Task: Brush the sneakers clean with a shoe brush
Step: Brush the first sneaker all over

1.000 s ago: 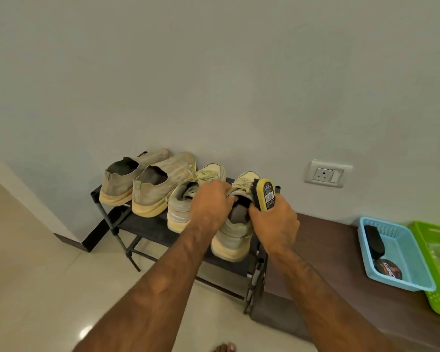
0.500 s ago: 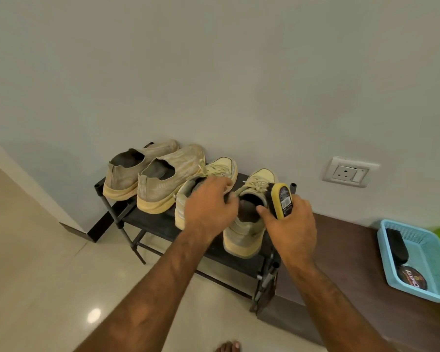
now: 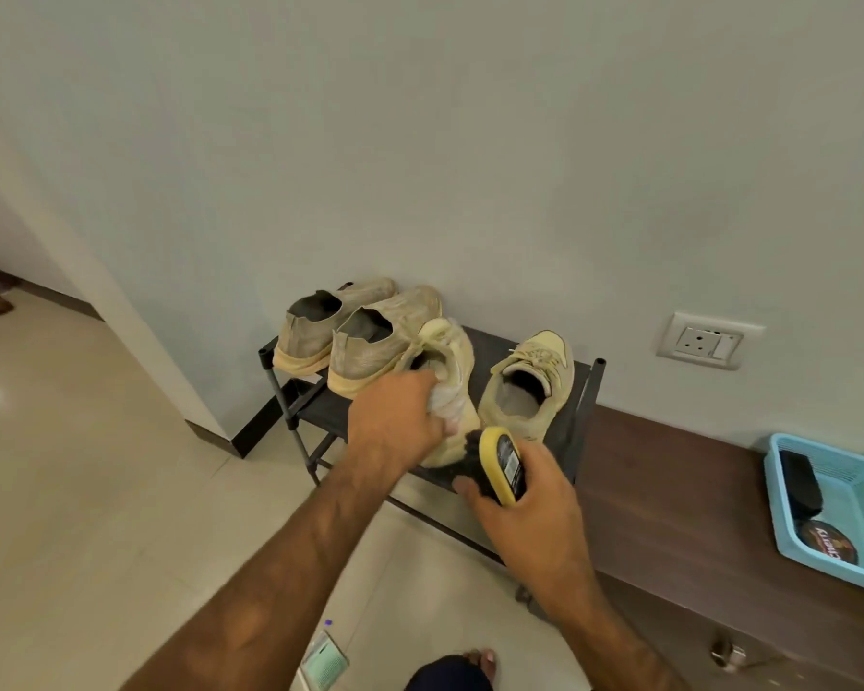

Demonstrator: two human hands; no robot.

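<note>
left grip point(image 3: 395, 423) clutching tilted sneaker point(image 3: 452, 386) | right grip point(image 3: 537, 501) wrapped round shoe brush point(image 3: 502, 463), bristles at its heel | progress: early, I'd judge; second sneaker point(image 3: 529, 386) waits on rack point(image 3: 485, 351)

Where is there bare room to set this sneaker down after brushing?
The brown cabinet top is bare between the shoe rack and the blue basket. A narrow shelf strip lies open left of the resting sneaker. The rack's left end is crowded by two beige shoes.
</note>
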